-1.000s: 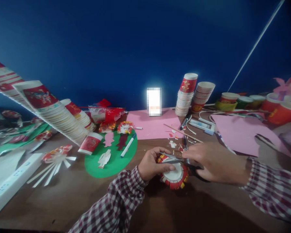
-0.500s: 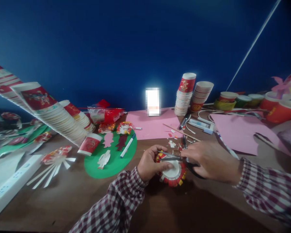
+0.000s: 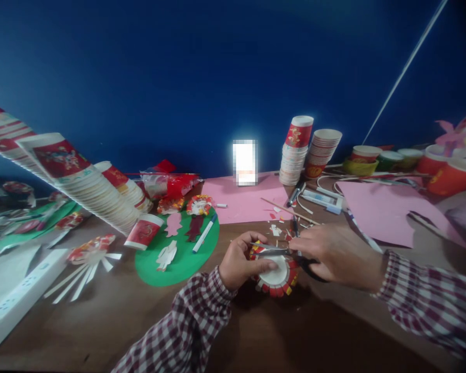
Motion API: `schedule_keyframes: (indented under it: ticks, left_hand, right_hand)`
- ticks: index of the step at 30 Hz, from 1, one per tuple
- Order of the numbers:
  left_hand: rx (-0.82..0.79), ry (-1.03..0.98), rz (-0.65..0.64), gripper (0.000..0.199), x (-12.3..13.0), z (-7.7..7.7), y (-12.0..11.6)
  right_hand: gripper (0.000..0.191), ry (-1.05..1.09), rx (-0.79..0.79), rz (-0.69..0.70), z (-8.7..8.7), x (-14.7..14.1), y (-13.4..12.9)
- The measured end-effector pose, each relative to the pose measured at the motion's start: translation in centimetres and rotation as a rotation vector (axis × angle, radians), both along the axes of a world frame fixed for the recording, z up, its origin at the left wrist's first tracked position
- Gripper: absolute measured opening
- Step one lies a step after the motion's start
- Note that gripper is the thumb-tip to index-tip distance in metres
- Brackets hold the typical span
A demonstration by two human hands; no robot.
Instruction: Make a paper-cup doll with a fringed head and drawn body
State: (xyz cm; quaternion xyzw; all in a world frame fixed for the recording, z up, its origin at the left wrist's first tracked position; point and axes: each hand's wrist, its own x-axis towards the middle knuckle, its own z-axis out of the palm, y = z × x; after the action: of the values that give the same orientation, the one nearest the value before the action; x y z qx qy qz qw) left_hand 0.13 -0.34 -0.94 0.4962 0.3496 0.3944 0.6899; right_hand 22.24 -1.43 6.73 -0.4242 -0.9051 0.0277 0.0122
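My left hand [image 3: 244,263] pinches the rim of a cut paper cup [image 3: 276,272], whose red and yellow wall is snipped into short flaps around a white round base. In my right hand [image 3: 334,259] is a pair of scissors [image 3: 272,252], its fingers closed round the dark handles. The blades point left across the far side of the cup, near my left fingertips. Whether they bite into a flap is hard to make out. Small paper scraps [image 3: 275,229] lie on the table just beyond the cup.
On the left, a green paper sheet [image 3: 151,274] bears cut paper shapes and a marker [image 3: 204,234]. Tall stacks of paper cups [image 3: 97,191] lean behind it, near a white power strip [image 3: 23,295]. Pink paper [image 3: 241,207] lies ahead; another pink sheet [image 3: 384,212] is at right.
Both hands stay almost in place over the cup. The right hand and scissors have shifted very slightly, and the cup has turned or tipped a little.
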Motion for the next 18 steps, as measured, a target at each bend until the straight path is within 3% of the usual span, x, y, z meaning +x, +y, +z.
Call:
schedule_keyframes:
  ticks: [13, 18]
  left_hand:
    - [-0.051, 0.016, -0.035, 0.055, 0.29, 0.71, -0.29]
    - [-0.051, 0.032, -0.020, 0.056, 0.31, 0.61, -0.32]
  right_hand:
    - [0.019, -0.023, 0.022, -0.004, 0.26, -0.55, -0.04]
    - [0.020, -0.022, -0.044, 0.001, 0.59, -0.63, 0.11]
